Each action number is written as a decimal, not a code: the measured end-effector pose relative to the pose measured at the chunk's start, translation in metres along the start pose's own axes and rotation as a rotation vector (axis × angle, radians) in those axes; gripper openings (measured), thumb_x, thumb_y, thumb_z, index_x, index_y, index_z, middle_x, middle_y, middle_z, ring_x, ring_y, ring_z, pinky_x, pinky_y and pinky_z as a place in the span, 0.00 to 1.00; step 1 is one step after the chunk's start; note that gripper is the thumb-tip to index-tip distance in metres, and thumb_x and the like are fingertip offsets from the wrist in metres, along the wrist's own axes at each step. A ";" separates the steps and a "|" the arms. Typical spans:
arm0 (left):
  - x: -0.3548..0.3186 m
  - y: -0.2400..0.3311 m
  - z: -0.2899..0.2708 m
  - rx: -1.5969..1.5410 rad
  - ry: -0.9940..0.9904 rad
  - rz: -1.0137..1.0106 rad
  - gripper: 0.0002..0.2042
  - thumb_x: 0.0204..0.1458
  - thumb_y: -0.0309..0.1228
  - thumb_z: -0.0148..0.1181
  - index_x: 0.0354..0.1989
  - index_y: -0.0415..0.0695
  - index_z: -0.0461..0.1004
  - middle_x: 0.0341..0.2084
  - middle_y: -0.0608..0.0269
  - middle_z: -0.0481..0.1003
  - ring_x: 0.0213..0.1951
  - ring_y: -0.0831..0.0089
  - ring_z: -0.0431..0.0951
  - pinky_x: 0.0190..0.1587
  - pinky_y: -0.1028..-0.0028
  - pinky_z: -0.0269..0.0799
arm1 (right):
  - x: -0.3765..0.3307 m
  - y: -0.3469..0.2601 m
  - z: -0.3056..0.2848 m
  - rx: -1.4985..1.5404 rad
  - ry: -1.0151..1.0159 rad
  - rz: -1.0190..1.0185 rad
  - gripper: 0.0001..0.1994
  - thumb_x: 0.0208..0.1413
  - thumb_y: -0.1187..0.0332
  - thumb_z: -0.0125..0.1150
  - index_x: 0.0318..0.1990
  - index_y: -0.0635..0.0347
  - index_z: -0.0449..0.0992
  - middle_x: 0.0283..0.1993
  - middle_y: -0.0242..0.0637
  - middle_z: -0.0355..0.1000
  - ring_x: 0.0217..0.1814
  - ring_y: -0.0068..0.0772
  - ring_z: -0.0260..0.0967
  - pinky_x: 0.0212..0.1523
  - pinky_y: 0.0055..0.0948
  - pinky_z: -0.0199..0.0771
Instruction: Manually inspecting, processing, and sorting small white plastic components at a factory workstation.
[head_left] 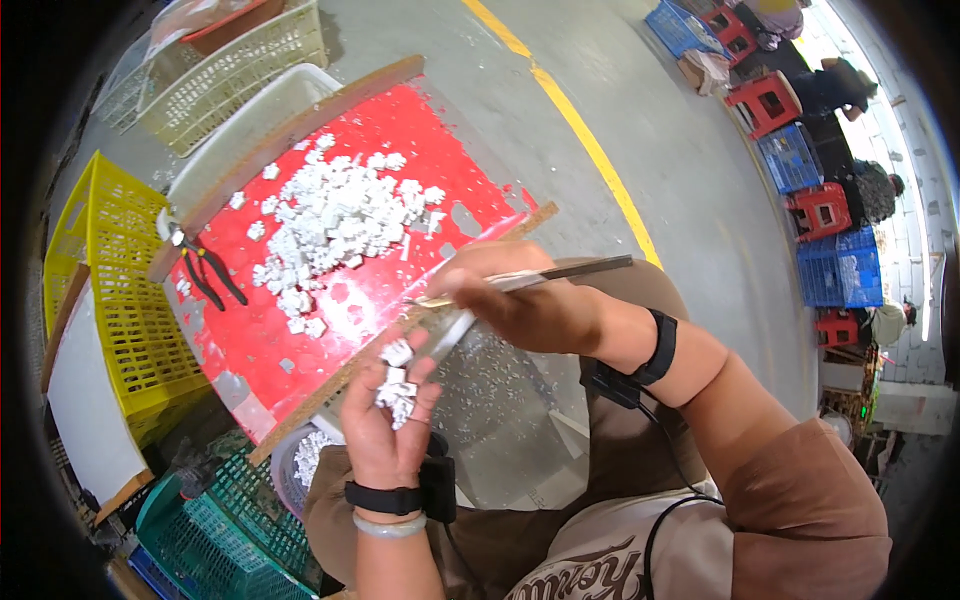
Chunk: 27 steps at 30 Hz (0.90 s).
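Observation:
My left hand (pixel 382 438) is palm up near the board's front edge, fingers curled round a few small white moulded pieces (pixel 397 393). Just above and to the right, my right hand (pixel 540 310) grips a long slim tool (pixel 598 267) with a dark rear end. Its thin front end points left, close above the left fingertips; its exact kind is unclear. Beyond both hands, a heap of similar white pieces (pixel 340 215) lies on a red-topped board (pixel 430 140) with wooden edge strips. Pliers (pixel 208 272) with black and yellow handles rest on its left side.
Left of the board stands a yellow crate (pixel 140 310), with a green basket (pixel 235 520) nearer me. A tub (pixel 287 465) with white pieces sits below the board's front corner. Pale crates (pixel 240 80) stand beyond. Red stools (pixel 765 103) and people line the far right.

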<state>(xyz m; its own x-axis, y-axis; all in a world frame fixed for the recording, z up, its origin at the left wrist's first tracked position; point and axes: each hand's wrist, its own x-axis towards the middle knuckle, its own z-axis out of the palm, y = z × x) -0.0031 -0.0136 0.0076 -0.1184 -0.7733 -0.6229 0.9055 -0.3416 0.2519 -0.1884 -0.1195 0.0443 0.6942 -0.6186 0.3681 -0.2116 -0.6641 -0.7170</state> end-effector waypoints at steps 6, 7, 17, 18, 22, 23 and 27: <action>0.001 -0.004 -0.009 0.009 -0.076 0.036 0.08 0.58 0.33 0.46 0.32 0.42 0.66 0.31 0.60 0.71 0.30 0.72 0.72 0.27 0.74 0.72 | 0.013 0.024 0.021 0.064 0.123 0.102 0.08 0.55 0.76 0.43 0.37 0.66 0.71 0.29 0.41 0.69 0.31 0.36 0.68 0.33 0.31 0.69; 0.000 -0.003 -0.008 0.082 0.043 0.099 0.08 0.58 0.32 0.45 0.36 0.42 0.68 0.33 0.61 0.72 0.32 0.73 0.73 0.27 0.75 0.73 | 0.021 0.021 0.026 0.126 0.027 0.377 0.09 0.54 0.76 0.44 0.37 0.66 0.72 0.28 0.41 0.69 0.31 0.35 0.68 0.33 0.31 0.69; -0.016 0.020 -0.015 0.093 0.121 0.234 0.05 0.56 0.31 0.48 0.36 0.44 0.67 0.30 0.67 0.69 0.27 0.76 0.70 0.24 0.77 0.68 | 0.069 0.070 0.159 -0.001 -0.312 0.410 0.11 0.45 0.70 0.55 0.36 0.66 0.75 0.33 0.53 0.72 0.40 0.54 0.70 0.40 0.43 0.70; -0.017 0.022 -0.017 0.084 0.122 0.238 0.05 0.56 0.31 0.48 0.36 0.44 0.67 0.30 0.67 0.69 0.27 0.76 0.70 0.24 0.77 0.68 | 0.069 0.071 0.168 -0.061 -0.313 0.380 0.12 0.45 0.69 0.57 0.37 0.66 0.75 0.34 0.52 0.72 0.41 0.53 0.70 0.42 0.41 0.70; -0.019 0.024 -0.018 -0.007 0.110 0.208 0.06 0.56 0.30 0.49 0.36 0.40 0.68 0.26 0.65 0.67 0.22 0.78 0.65 0.20 0.77 0.60 | 0.074 0.073 0.188 -0.186 -0.317 0.512 0.11 0.43 0.69 0.59 0.34 0.65 0.74 0.35 0.52 0.72 0.40 0.52 0.70 0.41 0.45 0.69; -0.020 0.027 -0.017 0.012 0.122 0.208 0.07 0.55 0.29 0.49 0.38 0.40 0.68 0.26 0.65 0.67 0.22 0.78 0.65 0.21 0.77 0.62 | 0.075 0.072 0.189 -0.186 -0.323 0.511 0.11 0.43 0.69 0.59 0.34 0.65 0.74 0.35 0.52 0.72 0.40 0.52 0.70 0.41 0.45 0.69; -0.019 0.030 -0.008 0.104 0.269 0.236 0.11 0.54 0.27 0.49 0.45 0.39 0.69 0.27 0.65 0.69 0.23 0.78 0.67 0.22 0.79 0.65 | 0.076 0.068 0.175 -0.161 -0.279 0.423 0.10 0.43 0.69 0.60 0.32 0.63 0.74 0.32 0.51 0.71 0.37 0.52 0.70 0.38 0.43 0.70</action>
<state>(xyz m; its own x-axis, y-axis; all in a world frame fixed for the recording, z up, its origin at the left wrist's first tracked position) 0.0299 -0.0051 0.0208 0.2127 -0.6739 -0.7076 0.8473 -0.2335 0.4771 -0.0293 -0.1384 -0.0799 0.6775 -0.7256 -0.1205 -0.6002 -0.4507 -0.6608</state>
